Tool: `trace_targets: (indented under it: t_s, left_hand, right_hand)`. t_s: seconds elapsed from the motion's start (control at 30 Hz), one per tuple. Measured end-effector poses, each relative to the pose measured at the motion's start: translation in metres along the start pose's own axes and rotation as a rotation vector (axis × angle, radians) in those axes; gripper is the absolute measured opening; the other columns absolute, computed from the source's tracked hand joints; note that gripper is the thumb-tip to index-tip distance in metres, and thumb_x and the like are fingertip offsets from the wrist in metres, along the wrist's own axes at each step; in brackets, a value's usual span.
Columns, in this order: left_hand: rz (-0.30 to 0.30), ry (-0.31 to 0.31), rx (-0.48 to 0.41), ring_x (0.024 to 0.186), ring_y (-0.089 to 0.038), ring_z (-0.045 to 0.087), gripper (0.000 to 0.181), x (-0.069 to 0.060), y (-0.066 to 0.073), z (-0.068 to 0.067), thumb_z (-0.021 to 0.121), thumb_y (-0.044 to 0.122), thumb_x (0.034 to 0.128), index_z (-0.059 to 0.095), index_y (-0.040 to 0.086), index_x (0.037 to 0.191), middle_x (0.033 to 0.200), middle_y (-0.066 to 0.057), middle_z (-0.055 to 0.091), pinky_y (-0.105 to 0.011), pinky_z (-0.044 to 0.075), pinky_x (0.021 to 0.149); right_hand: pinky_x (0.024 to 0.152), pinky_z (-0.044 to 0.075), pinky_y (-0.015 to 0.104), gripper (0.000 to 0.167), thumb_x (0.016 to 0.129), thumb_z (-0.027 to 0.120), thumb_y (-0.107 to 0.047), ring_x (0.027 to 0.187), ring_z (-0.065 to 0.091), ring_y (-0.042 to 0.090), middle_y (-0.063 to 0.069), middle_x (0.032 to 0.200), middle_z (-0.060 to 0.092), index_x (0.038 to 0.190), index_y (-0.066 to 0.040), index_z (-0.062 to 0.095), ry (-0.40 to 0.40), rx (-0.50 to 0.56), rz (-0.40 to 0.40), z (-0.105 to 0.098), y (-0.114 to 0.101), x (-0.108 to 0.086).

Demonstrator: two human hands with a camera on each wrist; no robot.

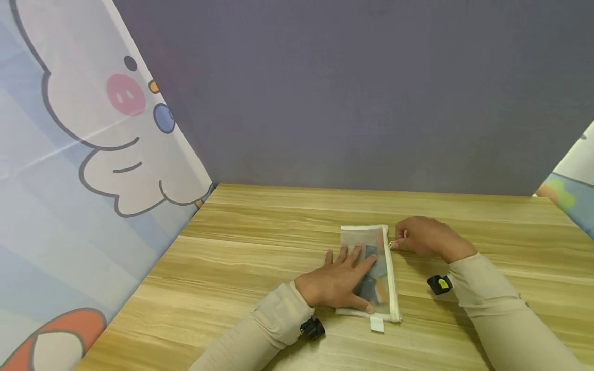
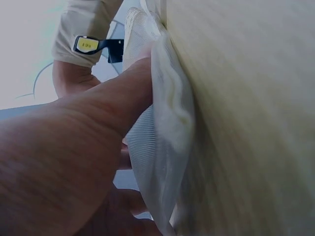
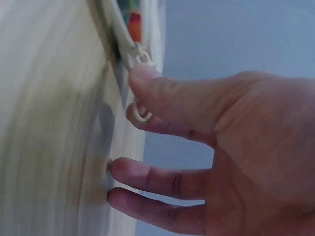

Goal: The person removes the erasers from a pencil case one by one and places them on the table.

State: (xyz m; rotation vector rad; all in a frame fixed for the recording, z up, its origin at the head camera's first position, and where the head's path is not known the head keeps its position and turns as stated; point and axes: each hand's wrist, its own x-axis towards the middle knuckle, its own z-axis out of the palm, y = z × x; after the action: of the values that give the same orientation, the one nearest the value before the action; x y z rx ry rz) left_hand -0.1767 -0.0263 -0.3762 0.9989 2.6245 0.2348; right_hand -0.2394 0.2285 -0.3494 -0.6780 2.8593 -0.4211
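Note:
A see-through mesh zipper pouch [image 1: 355, 235] with white edging lies flat on the wooden table, dark and orange flat items showing through it. My left hand [image 1: 336, 281] rests on the pouch with its fingers spread. Between thumb and forefinger, my right hand [image 1: 427, 238] pinches the zipper pull [image 3: 142, 117] on the pouch's right side, near the far corner. In the right wrist view the zipper gapes beside the pull, and something orange [image 3: 134, 27] shows inside. The left wrist view has the pouch's pale edge [image 2: 172, 108] close up beside the left thumb.
The wood-grain table [image 1: 223, 268] spreads around the pouch. A grey panel [image 1: 352, 93] stands along its far edge, and a cartoon-printed sheet [image 1: 93, 180] hangs on the left. A small white tag [image 1: 377, 324] sticks out from the pouch's near edge.

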Motion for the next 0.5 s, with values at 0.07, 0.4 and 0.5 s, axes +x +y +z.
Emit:
trace_targets:
  t_s: [0.07,0.4,0.5]
  left_hand:
    - [0.002,-0.005,-0.001,0.150,-0.041,0.001,0.103,-0.0003,0.0003,0.0006,0.064,0.066,0.0871,0.005,0.030,0.163,0.167,-0.012,-0.002,-0.063,0.011,0.117]
    - [0.005,-0.002,-0.005,0.150,-0.041,0.001,0.103,-0.0029,0.0000,0.0003,0.065,0.065,0.0869,0.006,0.029,0.163,0.167,-0.011,-0.002,-0.062,0.011,0.117]
    - [0.011,0.000,-0.008,0.150,-0.042,0.002,0.103,-0.0032,-0.0005,0.0006,0.065,0.065,0.0867,0.006,0.029,0.163,0.167,-0.012,-0.002,-0.063,0.012,0.116]
  right_hand:
    - [0.055,0.036,0.032,0.018,0.096,0.070,-0.030,0.060,0.045,0.014,-0.004,0.075,0.054,0.084,-0.019,0.062,-0.012,0.008,-0.010,-0.0007,0.0004,0.0005]
    - [0.054,0.035,0.032,0.019,0.097,0.069,-0.031,0.059,0.045,0.014,-0.005,0.074,0.054,0.083,-0.019,0.062,0.052,0.007,0.005,0.0050,0.0028,-0.0004]
    - [0.054,0.035,0.032,0.020,0.097,0.068,-0.031,0.059,0.044,0.014,-0.004,0.073,0.054,0.083,-0.019,0.061,0.074,0.011,0.016,0.0067,0.0023,-0.0005]
